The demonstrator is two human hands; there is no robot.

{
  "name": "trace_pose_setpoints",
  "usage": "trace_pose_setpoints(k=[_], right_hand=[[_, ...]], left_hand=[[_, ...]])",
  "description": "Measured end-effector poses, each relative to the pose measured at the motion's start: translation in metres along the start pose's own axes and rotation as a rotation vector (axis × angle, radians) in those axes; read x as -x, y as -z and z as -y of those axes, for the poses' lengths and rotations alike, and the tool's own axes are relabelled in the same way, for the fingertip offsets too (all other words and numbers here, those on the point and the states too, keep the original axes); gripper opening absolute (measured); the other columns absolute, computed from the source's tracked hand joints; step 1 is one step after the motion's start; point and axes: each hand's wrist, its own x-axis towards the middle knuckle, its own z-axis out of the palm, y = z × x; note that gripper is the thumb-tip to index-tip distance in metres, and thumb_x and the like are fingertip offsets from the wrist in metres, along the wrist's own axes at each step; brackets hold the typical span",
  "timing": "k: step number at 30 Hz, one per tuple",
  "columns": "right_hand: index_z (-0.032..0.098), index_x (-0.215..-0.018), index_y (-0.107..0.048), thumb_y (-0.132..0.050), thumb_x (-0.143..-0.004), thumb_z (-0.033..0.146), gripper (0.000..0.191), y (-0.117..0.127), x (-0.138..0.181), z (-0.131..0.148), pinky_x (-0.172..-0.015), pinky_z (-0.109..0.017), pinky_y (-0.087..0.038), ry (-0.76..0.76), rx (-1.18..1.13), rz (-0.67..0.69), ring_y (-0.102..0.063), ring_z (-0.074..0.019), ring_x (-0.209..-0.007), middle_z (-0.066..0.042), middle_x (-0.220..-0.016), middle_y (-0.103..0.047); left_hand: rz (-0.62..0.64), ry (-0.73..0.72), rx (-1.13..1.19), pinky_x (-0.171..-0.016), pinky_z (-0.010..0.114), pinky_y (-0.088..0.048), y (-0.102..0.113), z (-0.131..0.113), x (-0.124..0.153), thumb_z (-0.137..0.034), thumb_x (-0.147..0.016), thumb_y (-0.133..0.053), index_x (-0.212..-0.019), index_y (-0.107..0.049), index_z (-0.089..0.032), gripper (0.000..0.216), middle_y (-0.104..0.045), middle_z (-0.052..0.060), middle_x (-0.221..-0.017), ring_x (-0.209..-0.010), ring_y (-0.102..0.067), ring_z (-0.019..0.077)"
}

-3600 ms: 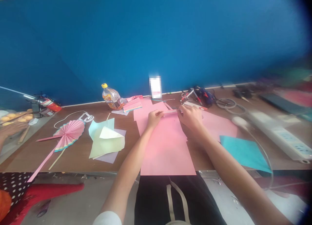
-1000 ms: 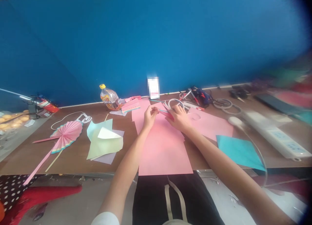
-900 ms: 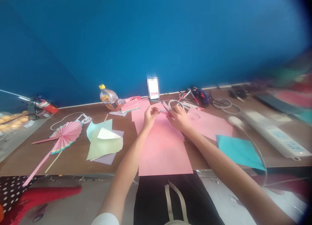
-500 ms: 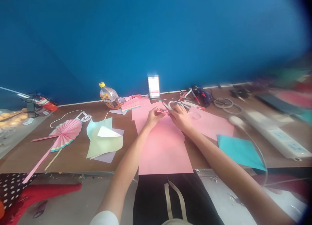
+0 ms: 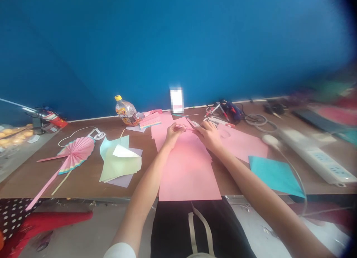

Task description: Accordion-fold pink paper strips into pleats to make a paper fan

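Across the brown tabletop point(image 5: 150, 161), head view: smooth pink sheets point(image 5: 189, 176) overlapped in a long flat panel, squared off at the front edge, and I saw both bare hands raised over its far part.
Left hand point(image 5: 173, 134): thumb and fingertips pinched a small folded pink piece point(image 5: 189, 129), narrow and strip-like, that lay between the two hands.
Right hand point(image 5: 210, 134): fingers curled round white-handled scissors point(image 5: 192, 123), the grey blade slanting up beside the folded piece; whether blade and paper touched, I could not tell.
Pleated fan point(image 5: 76, 152): pink accordion ridges spread in a rounded shape on the left, rimmed in blue and yellow, with long flat tails.
Loose papers: a pale green sheet point(image 5: 119, 168) with a turned-over corner overlapped light blue paper point(image 5: 114, 143) and lilac paper point(image 5: 126, 181).
Bottle point(image 5: 126, 114): clear, glossy plastic under a yellow cap, standing tilted-looking next to a pleated pink bundle point(image 5: 150, 120) edged with coloured stripes.
Right side: a matte teal sheet point(image 5: 275, 174) lay flat near a long white power strip point(image 5: 320, 157) of hard plastic.
Wall point(image 5: 178, 38): plain, deep blue, behind everything.
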Motion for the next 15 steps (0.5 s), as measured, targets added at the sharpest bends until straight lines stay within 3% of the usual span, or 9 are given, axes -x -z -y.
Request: trace_pose_setpoints(k=[7, 10, 15], right_hand=[[0.02, -0.088, -0.066, -0.044, -0.094, 0.033, 0.027, 0.0004, -0.0009, 0.0011, -0.073, -0.033, -0.03, 0.051, 0.069, -0.003, -0.042, -0.0216, -0.083, -0.008, -0.086, -0.055], [0.021, -0.088, -0.066, -0.043, -0.095, 0.032, 0.026, 0.0011, -0.0017, 0.0023, -0.073, -0.033, -0.029, 0.057, 0.085, 0.0, -0.042, -0.0216, -0.083, -0.009, -0.087, -0.055], [0.022, -0.104, -0.065, -0.042, -0.095, 0.033, 0.027, -0.0027, -0.0014, -0.0006, -0.073, -0.034, -0.029, 0.047, 0.077, -0.003, -0.045, -0.0216, -0.083, -0.008, -0.088, -0.057]], left_hand=[[0.074, 0.057, 0.016, -0.084, 0.036, -0.05, -0.0048, -0.0015, 0.0041, -0.037, -0.068, -0.076, -0.095, -0.061, -0.017, 0.036, -0.068, 0.006, -0.095, -0.088, -0.065, 0.0174], [0.085, 0.051, -0.009, -0.086, 0.036, -0.049, -0.0075, -0.0018, 0.0055, -0.037, -0.069, -0.075, -0.091, -0.065, -0.017, 0.032, -0.067, 0.007, -0.096, -0.093, -0.064, 0.0192], [0.031, 0.027, 0.059, -0.089, 0.037, -0.049, -0.0083, 0.0022, 0.004, -0.034, -0.072, -0.073, -0.087, -0.062, -0.017, 0.025, -0.066, 0.006, -0.101, -0.097, -0.063, 0.019]])
